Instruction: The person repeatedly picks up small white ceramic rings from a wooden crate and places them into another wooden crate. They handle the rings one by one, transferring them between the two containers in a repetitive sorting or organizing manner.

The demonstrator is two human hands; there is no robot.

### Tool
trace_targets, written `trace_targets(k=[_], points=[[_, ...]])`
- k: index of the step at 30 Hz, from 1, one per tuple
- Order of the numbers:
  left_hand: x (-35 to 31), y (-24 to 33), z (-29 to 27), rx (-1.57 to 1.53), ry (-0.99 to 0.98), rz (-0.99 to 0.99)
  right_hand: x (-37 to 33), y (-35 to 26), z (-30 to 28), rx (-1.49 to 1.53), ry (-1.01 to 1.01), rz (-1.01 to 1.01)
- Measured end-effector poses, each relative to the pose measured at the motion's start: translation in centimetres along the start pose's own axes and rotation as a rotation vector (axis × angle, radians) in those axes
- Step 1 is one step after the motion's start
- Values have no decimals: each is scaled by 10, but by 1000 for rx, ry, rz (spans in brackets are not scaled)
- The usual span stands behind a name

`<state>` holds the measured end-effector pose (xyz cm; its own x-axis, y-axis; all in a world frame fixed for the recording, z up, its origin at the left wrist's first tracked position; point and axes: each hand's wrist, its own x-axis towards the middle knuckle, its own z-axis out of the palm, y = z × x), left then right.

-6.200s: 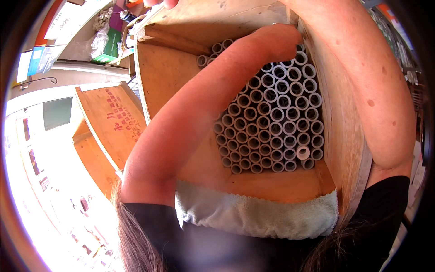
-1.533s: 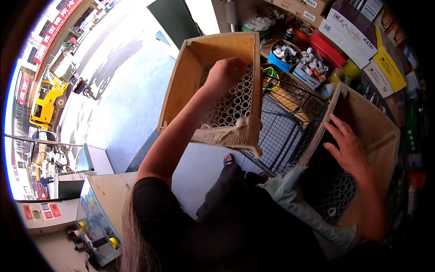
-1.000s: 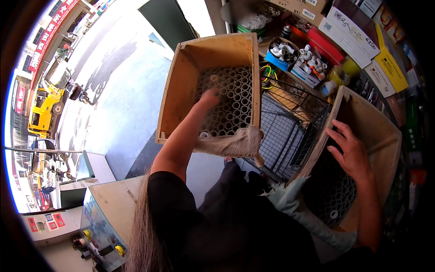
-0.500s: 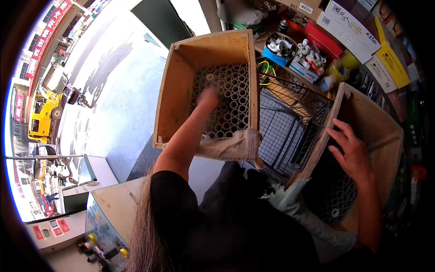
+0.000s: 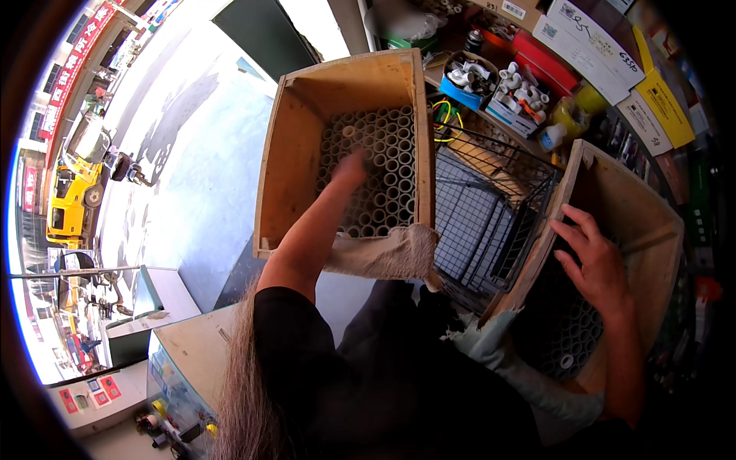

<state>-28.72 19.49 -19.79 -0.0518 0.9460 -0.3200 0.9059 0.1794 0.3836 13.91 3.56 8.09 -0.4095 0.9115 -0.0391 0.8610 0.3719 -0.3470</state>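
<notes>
Deep in the left wooden box (image 5: 285,161), the left hand (image 5: 351,170) is down among packed pale tubes (image 5: 395,165), blurred; I can't tell whether it grips one! Over right, the right hand (image 5: 598,267) is loosely open, nothing in it, fingertips at the right wooden box's (image 5: 652,230) rim, a second batch of tubes (image 5: 580,326) inside.

Tubes (image 5: 392,165) in left box (image 5: 290,153), basket (image 5: 474,218) right of it

Far left: yellow truck (image 5: 70,198) outside. Near left: glass-sided case (image 5: 201,345). Centre: black wire basket (image 5: 469,218). Far right: white fittings (image 5: 469,75) in blue carton (image 5: 458,95), red box (image 5: 544,63) nearby.
</notes>
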Motion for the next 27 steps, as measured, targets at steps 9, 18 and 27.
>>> trace_targets(k=[9, 18, 27], points=[[2, 10, -1, -228, 45, -167, -4, 0, -2, 22, 14, 5], [8, 1, -53, -637, 126, 13, -7, 31, -11, 155, 5, -45], [-150, 204, -126, -1124, -18, 479, -20, 73, -45, 585, 341, 114]])
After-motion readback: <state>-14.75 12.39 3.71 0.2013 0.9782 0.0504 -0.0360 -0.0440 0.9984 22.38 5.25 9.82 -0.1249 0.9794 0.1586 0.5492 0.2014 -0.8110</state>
